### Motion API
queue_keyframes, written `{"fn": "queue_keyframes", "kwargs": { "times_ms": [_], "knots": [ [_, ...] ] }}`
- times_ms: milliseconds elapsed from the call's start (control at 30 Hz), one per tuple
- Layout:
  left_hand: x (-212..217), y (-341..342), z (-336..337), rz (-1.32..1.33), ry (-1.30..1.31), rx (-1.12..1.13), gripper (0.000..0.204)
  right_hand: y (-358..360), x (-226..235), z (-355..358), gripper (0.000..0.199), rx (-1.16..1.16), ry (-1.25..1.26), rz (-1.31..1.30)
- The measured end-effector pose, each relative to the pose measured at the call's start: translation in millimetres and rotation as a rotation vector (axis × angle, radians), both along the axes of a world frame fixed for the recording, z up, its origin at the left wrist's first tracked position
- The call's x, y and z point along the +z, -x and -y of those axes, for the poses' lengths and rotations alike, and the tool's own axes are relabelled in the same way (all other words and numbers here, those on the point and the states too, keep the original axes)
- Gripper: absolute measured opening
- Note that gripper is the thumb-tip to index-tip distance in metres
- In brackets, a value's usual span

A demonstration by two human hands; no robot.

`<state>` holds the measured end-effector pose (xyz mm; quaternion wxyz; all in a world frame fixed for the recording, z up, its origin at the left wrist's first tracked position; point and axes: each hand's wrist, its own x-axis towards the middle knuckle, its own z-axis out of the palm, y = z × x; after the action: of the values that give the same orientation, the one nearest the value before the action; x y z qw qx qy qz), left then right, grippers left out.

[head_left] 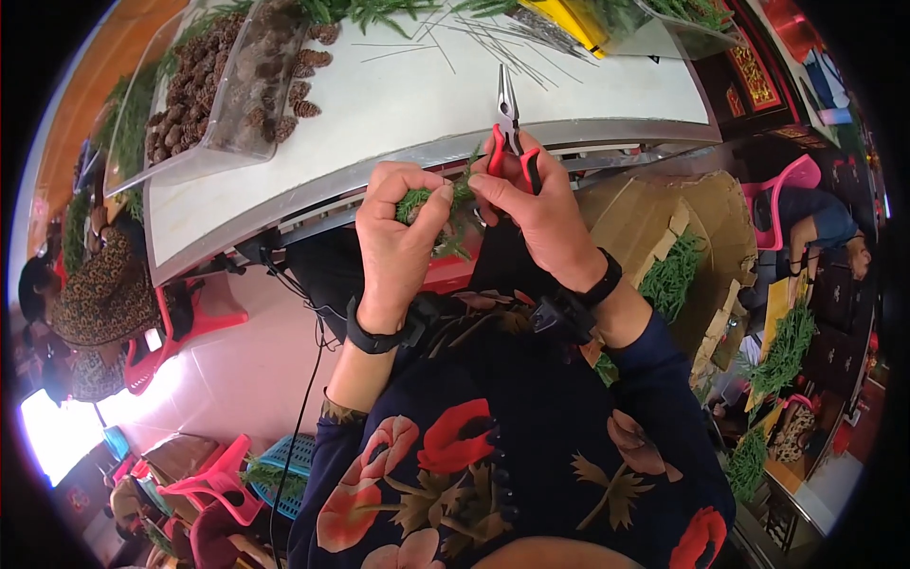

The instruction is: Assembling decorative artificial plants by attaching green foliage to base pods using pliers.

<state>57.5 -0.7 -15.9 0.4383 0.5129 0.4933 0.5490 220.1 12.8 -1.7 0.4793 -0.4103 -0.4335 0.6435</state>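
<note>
My left hand [398,228] is closed round a small green artificial pine sprig [411,205], its thumb and forefinger pinched together. My right hand [538,220] holds needle-nose pliers [507,109] with red and black handles, the jaws pointing away from me over the table's near edge. The right thumb and forefinger also pinch close to the sprig's right-hand part, just beside the left hand. Whatever lies inside both pinches is hidden by my fingers. Both hands are in front of my body, at the near edge of the white table [379,95].
A clear plastic bin [213,142] of pine cones stands at the left, with loose cones [301,100] beside it. Thin wires [502,43] and a yellow object [569,24] lie at the back. An open cardboard box [616,209] with greenery stands right. Other people sit nearby.
</note>
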Motion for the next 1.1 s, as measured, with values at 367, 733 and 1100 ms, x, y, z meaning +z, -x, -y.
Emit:
{"fn": "queue_keyframes", "kwargs": {
  "times_ms": [367, 733, 1100],
  "knots": [
    [1, -2, 2, 0.193, 0.050, -0.117, 0.005, 4, -4, 7, 0.021, -0.048, 0.204, -0.089],
    [1, 14, 2, 0.557, 0.359, -0.390, 0.003, -50, -4, -12, 0.045, 0.385, -0.502, 0.710],
    [-1, 13, 4, 0.872, 0.476, -0.556, 0.004, -54, -7, -38, 0.054, 0.548, -0.804, 0.632]
  ]
}}
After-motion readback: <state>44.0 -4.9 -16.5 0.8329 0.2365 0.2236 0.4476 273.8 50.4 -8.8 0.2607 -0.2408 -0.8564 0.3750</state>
